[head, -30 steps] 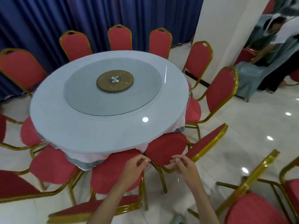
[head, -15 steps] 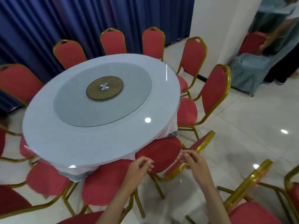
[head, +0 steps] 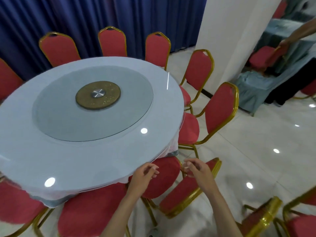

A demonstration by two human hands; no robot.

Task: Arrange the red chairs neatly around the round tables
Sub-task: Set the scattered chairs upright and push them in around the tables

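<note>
At near-right edge of table [head: 106, 154]: chair [head: 166, 183] sits w/ seat part-tucked under the rim, back toward camera. Risk, my read: shove it in skewed and its legs could foul the next chair [head: 220, 108] on the right, or snag the cloth [head: 172, 146] hanging off the rim. L hand [head: 145, 176] and R hand [head: 198, 170] hover over the seat, fingers loosely curled, holding nothing. Contact w/ chair: can't tell.
</note>
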